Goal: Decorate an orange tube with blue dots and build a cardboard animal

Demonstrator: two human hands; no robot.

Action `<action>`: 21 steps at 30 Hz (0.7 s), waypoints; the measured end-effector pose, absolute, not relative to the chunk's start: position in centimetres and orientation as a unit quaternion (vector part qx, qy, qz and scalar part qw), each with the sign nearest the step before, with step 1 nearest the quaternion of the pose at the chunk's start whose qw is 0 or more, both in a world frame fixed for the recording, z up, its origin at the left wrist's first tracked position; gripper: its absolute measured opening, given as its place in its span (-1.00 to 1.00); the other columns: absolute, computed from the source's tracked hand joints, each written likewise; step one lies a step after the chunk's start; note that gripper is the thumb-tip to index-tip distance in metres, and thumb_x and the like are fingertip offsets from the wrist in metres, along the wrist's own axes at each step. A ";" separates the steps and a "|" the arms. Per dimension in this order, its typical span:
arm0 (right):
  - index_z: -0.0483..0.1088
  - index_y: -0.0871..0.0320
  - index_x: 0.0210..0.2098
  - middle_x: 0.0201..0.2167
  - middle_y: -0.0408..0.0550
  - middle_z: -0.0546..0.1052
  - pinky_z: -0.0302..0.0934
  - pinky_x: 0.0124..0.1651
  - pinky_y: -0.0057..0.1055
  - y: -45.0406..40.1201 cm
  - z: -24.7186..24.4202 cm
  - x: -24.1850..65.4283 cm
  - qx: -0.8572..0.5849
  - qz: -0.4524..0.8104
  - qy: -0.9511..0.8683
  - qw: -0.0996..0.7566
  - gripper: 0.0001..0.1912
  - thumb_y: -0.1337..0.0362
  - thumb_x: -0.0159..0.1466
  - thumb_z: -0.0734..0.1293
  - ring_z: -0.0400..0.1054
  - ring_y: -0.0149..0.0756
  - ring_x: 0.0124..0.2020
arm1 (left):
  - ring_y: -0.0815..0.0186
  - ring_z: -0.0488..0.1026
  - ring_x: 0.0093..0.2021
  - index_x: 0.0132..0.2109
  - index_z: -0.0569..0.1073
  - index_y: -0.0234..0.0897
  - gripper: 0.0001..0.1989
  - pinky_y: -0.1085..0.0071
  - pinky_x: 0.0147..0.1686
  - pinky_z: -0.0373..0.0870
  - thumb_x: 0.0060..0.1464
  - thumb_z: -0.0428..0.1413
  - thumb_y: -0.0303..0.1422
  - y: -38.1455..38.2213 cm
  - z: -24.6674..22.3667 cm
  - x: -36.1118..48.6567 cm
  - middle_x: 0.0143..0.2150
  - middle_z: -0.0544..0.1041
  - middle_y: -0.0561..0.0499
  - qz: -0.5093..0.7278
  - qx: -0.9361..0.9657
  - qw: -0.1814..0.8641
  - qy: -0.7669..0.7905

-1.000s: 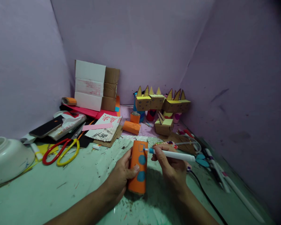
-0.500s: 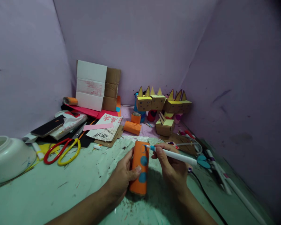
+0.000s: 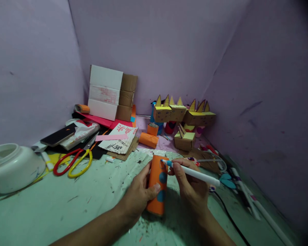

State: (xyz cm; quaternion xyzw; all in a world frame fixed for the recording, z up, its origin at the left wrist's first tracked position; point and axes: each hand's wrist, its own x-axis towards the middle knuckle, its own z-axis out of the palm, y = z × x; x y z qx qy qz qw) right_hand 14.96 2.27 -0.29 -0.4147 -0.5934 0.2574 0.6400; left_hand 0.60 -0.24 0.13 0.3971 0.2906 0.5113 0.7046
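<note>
An orange paper-covered cardboard tube (image 3: 154, 201) is gripped by my left hand (image 3: 140, 191), its thumb across the front. Two filled blue dots show on the tube, one above the other, and a blue outline of another lies near its top end. My right hand (image 3: 192, 184) is closed around a white felt-tip marker (image 3: 200, 175) with a blue collar. The marker's tip touches the tube at the outlined shape. Behind the tube, two more orange tubes (image 3: 149, 140) sit, one lying and one upright.
Red-and-yellow scissors (image 3: 79, 165), a black phone (image 3: 58, 134) and a white pot (image 3: 17, 171) are at the left. Cardboard heads with horns (image 3: 178, 112) stand at the back, a small horned box (image 3: 184, 140) before them. Markers (image 3: 243, 191) and a black cable (image 3: 228, 213) lie right.
The marker tip has moved slightly along the outline near the tube's top, and the outline's upper part looks darker. The whole scene has shifted a little to the right in view.
</note>
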 end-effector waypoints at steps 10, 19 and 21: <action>0.48 0.12 -0.32 -0.49 -0.13 0.52 0.31 -0.43 -0.42 1.9 -0.2 14.9 -0.421 0.231 -0.617 0.624 -0.92 0.27 0.24 0.34 0.41 -0.34 -0.49 | 0.02 0.16 0.30 0.29 0.20 -0.30 -0.21 0.20 0.26 0.06 -0.10 0.28 -0.37 -0.3 0.1 0.7 0.28 0.29 -0.18 0.514 0.381 0.711 0.292; 0.49 0.11 -0.35 -0.51 -0.14 0.53 0.31 -0.44 -0.43 1.8 0.2 14.6 -0.419 0.213 -0.629 0.620 -0.93 0.28 0.22 0.35 0.40 -0.36 -0.52 | 0.04 0.19 0.28 0.25 0.25 -0.29 -0.27 0.22 0.25 0.08 -0.08 0.26 -0.38 -0.3 0.1 0.7 0.24 0.35 -0.15 0.517 0.387 0.706 0.292; 0.49 0.12 -0.37 -0.52 -0.13 0.53 0.30 -0.46 -0.44 1.8 0.3 14.6 -0.413 0.221 -0.633 0.617 -0.91 0.28 0.23 0.34 0.41 -0.35 -0.53 | 0.04 0.18 0.28 0.25 0.24 -0.29 -0.27 0.22 0.26 0.07 -0.08 0.27 -0.37 -0.3 0.0 0.7 0.25 0.34 -0.15 0.518 0.385 0.705 0.293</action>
